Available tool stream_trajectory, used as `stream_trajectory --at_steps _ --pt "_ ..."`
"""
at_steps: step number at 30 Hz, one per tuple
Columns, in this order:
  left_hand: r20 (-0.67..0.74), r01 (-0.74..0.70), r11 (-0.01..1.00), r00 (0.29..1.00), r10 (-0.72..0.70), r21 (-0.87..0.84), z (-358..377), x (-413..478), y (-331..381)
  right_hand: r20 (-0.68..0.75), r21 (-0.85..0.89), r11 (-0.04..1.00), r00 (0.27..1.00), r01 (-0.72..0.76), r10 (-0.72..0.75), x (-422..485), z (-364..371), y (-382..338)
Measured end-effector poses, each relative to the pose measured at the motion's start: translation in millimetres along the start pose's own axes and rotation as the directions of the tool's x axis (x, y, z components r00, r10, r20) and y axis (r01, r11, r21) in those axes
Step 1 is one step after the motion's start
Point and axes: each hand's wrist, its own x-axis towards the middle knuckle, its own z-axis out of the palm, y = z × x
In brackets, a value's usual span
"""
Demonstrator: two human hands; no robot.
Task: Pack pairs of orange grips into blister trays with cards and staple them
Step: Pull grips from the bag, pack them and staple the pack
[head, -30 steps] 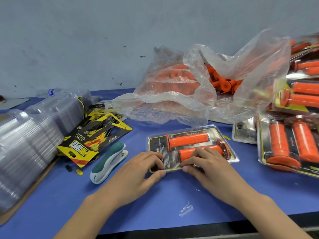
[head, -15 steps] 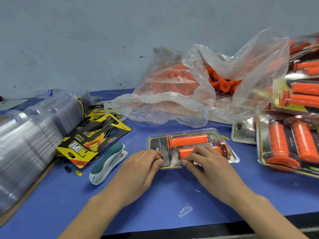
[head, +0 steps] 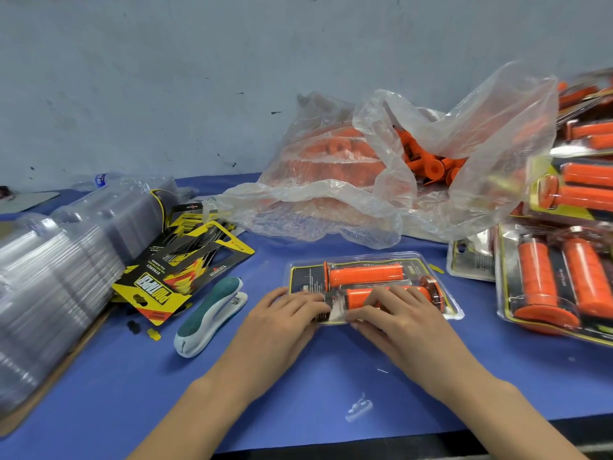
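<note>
I have both hands on the near edge of the tray point(head: 371, 260), which lies on the table point(head: 331, 376) before me, between the stapler point(head: 212, 317) and the finished packs point(head: 557, 280). The left hand point(head: 282, 323) lays its fingers over the near-left corner. The right hand point(head: 398, 320) spreads its fingers across the nearer grip point(head: 356, 297), pressing rather than clutching. Its thumb sits against the rim, and I cannot tell whether it hooks underneath. I judge this step to be seating the tray shut over the card point(head: 306, 277) and both grips. To do it well, I'd press evenly along the rim, check that the card lies square and each grip fills its pocket, then pin the edge flat with one hand while the other fetches the stapler.
</note>
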Motion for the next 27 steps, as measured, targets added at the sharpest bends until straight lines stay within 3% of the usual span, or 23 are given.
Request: stream_trajectory --at_steps 2,4,6,8,9,11,13,14,16,18,22,25,27 --pt "-0.135 0.011 0.997 0.991 -0.021 -0.074 -6.0 5.1 -1.3 -0.081 -0.01 1.0 0.996 -0.028 0.027 1.7 -3.0 0.5" --pt "-0.209 0.109 0.958 0.963 -0.168 -0.267 -16.4 9.0 0.4 -0.187 -0.019 0.996 0.979 -0.083 0.078 4.6 -8.1 2.8" --pt "-0.177 0.226 0.812 0.912 -0.371 -0.537 -27.7 14.0 4.7 -0.289 -0.011 0.982 0.941 -0.189 0.177 6.8 -14.3 8.3" --pt "-0.161 0.238 0.617 0.839 -0.519 -0.75 -37.2 20.5 3.3 -0.34 0.156 0.925 0.86 -0.346 0.379 9.3 -23.9 14.7" --pt "-0.151 0.222 0.532 0.808 -0.569 -0.817 -41.4 23.3 0.1 -0.305 0.314 0.847 0.8 -0.428 0.517 10.7 -28.2 16.8" --pt "-0.058 0.224 0.345 0.761 -0.646 -0.911 -47.0 26.7 -7.7 -0.08 0.627 0.567 0.68 -0.534 0.729 13.0 -33.9 20.3" --pt "0.11 0.253 0.105 0.708 -0.697 -0.962 -47.2 29.4 -8.2 0.209 0.756 0.271 0.611 -0.596 0.763 14.3 -31.4 24.8" --pt "0.184 0.271 0.01 0.68 -0.71 -0.963 -45.5 30.2 -6.6 0.31 0.764 0.176 0.592 -0.62 0.743 14.9 -29.6 26.6" --pt "0.298 0.315 -0.114 0.628 -0.719 -0.942 -41.6 31.6 -5.1 0.421 0.737 0.076 0.544 -0.672 0.726 14.0 -26.3 31.1" --pt "0.381 0.338 -0.208 0.599 -0.705 -0.918 -40.2 32.2 -5.1 0.457 0.711 0.06 0.526 -0.701 0.718 12.4 -24.7 32.7" --pt "0.456 0.388 -0.266 0.565 -0.687 -0.882 -41.9 36.0 -4.4 0.45 0.736 0.072 0.566 -0.673 0.691 10.0 -26.6 26.9" --pt "0.476 0.42 -0.242 0.649 -0.594 -0.875 -42.3 37.9 -0.4 0.407 0.779 0.025 0.535 -0.627 0.741 6.3 -28.3 33.1" --pt "0.462 0.459 -0.153 0.699 -0.546 -0.875 -38.5 35.9 3.6 0.362 0.822 -0.04 0.468 -0.567 0.806 6.1 -31.2 39.2"
